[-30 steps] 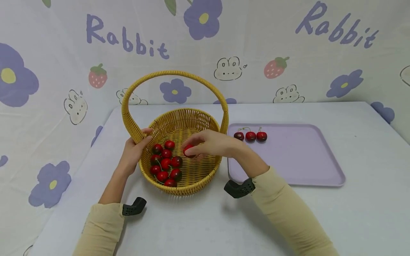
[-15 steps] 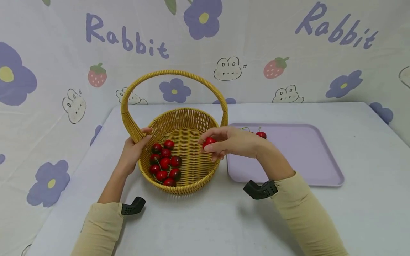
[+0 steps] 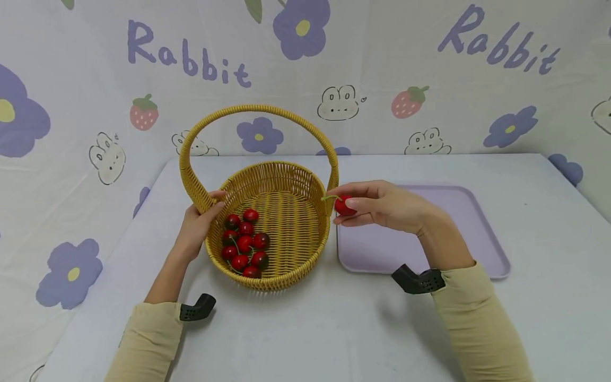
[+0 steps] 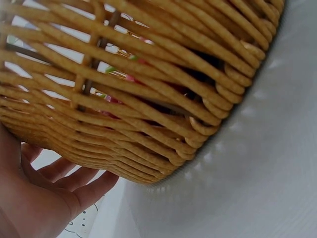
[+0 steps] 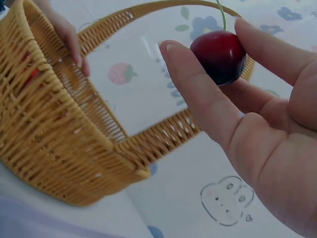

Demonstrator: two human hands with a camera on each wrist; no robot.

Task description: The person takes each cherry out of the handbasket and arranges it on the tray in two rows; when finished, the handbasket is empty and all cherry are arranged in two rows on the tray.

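Observation:
A yellow-brown wicker basket [image 3: 274,281] with a tall arched handle stands on the white table. Several dark red cherries [image 3: 245,243] lie in its left half. My left hand [image 3: 194,229] grips the rim by the handle's left base, with the thumb at the inside; the left wrist view has its fingers [image 4: 94,191] against the outside of the weave. Between thumb and fingers my right hand [image 3: 393,207] pinches a single cherry [image 3: 341,206] by its sides, green stem pointing left. This cherry [image 5: 218,55] is held up near the handle's right base, above the tray's left edge.
A flat lilac tray [image 3: 382,254] lies right of the basket, its back left part hidden behind my right hand. A white cloth [image 3: 281,69] printed with flowers, rabbits and strawberries hangs behind the table. Black wrist-worn devices [image 3: 418,281] stick out from both sleeves.
My right hand has carried the cherry up and rightward out of the basket, toward the tray. It now covers the three cherries seen there earlier. My left hand keeps its grip.

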